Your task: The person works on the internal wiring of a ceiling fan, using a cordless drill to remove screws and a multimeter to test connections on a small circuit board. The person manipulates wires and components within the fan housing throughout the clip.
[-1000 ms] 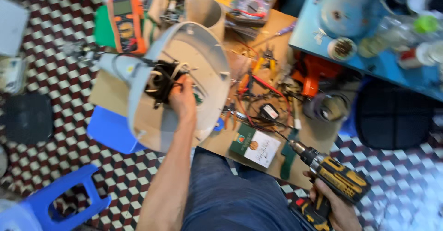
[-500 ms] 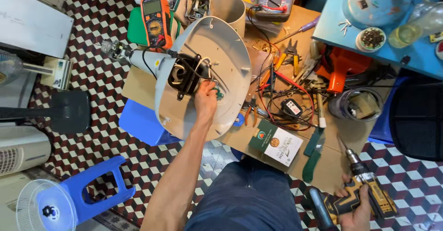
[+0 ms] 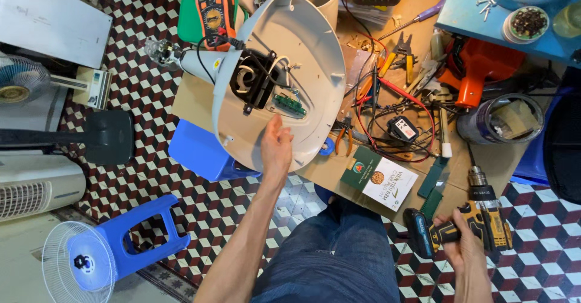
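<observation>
I see the checkered floor (image 3: 181, 182) spread all around the big grey fan base (image 3: 284, 79), which lies tipped on its side on the cardboard-covered worktop (image 3: 339, 176), its hollow underside facing me. The worktop carries the fan base on its left end and a clutter of tools to the base's right. Left of the fan base, on the floor, lie a white appliance (image 3: 36, 188), a black stand (image 3: 91, 136) and a fan grille (image 3: 75, 266). A blue stool (image 3: 142, 233) sits below and left of the fan base, and a blue block (image 3: 203, 154) pokes out just under its lower rim. My jeans (image 3: 333, 254) fill the space below the fan base.

Well right of the fan base stand a glass jar (image 3: 502, 118) and an orange tool (image 3: 478, 76). My right hand (image 3: 463, 242), down and far right of the fan base, is wrapped around the grip of a yellow and black drill (image 3: 466, 224). My left hand (image 3: 276, 148) rests on the inner wall of the fan base near its lower rim, fingers loosely together, gripping nothing. An orange multimeter (image 3: 213, 6) lies against the base's upper left edge. Inside the base sit a black bracket (image 3: 254, 79) and, just right of it, a small green circuit board (image 3: 290, 104). A green and white card (image 3: 378, 179) lies right of the base's lower rim.
</observation>
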